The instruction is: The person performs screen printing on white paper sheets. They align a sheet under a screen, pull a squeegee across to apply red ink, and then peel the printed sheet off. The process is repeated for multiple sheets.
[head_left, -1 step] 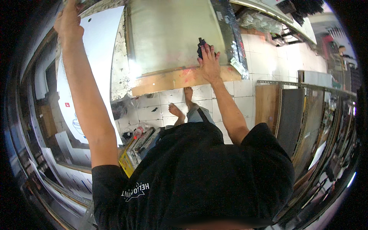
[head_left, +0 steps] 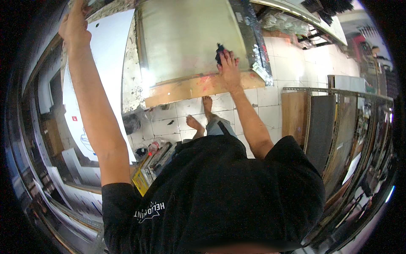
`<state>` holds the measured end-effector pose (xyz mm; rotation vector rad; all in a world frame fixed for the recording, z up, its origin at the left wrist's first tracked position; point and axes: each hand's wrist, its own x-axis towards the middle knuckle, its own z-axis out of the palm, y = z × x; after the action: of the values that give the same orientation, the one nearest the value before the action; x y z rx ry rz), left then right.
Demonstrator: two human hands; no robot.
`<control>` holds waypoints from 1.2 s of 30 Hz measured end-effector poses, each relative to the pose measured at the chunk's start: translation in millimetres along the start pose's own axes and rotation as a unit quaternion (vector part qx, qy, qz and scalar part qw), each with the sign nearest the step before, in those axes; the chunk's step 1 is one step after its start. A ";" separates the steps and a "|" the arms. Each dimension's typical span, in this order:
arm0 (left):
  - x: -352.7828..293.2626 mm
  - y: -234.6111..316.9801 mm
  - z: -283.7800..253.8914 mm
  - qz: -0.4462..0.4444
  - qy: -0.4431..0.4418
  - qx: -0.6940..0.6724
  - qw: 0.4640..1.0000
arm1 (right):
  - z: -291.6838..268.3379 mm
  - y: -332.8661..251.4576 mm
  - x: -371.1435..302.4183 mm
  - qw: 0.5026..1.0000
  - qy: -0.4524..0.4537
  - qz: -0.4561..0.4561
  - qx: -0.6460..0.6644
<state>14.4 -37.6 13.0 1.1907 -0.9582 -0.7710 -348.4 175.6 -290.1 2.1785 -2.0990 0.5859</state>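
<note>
My right hand (head_left: 229,72) presses a crumpled black cloth (head_left: 219,54) onto the pale mesh of a printing screen (head_left: 182,46), near its right front corner. The fingers lie over part of the cloth. The screen's near edge is a tan strip (head_left: 182,92) with red stains. My left hand (head_left: 76,30) is at the far upper left, beyond the white sheet (head_left: 108,55). Its fingers are curled, and what they may hold is cut off by the picture's edge. The sheet has a small dark hole, a red mark and blue line drawing.
Right of me stands a metal rack (head_left: 330,91) with upright boards. A side table (head_left: 296,12) with plastic bags beneath is at the far right. Stacked boxes (head_left: 146,171) and a plastic bottle (head_left: 154,147) are by my left leg. Shelves with white panels (head_left: 59,182) line the left.
My right hand and the cloth appear very slightly further left in the picture, along with the screen. The grip looks the same.
</note>
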 end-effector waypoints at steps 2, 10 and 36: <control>-2.2 0.4 3.9 0.037 0.022 -0.042 0.998 | -4.9 -4.0 -24.6 0.997 -0.075 0.010 0.036; -0.8 2.8 7.6 0.028 0.052 -0.017 0.998 | -96.7 25.1 -90.4 0.958 -0.008 0.278 0.061; -42.7 -5.6 14.5 -0.064 0.113 0.021 0.991 | -116.5 253.4 67.9 0.983 -0.060 0.171 -0.024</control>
<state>-16.4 -6.6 0.4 1.3546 -0.7195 -0.7016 -621.6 128.2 -216.1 1.8830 -2.5468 0.4249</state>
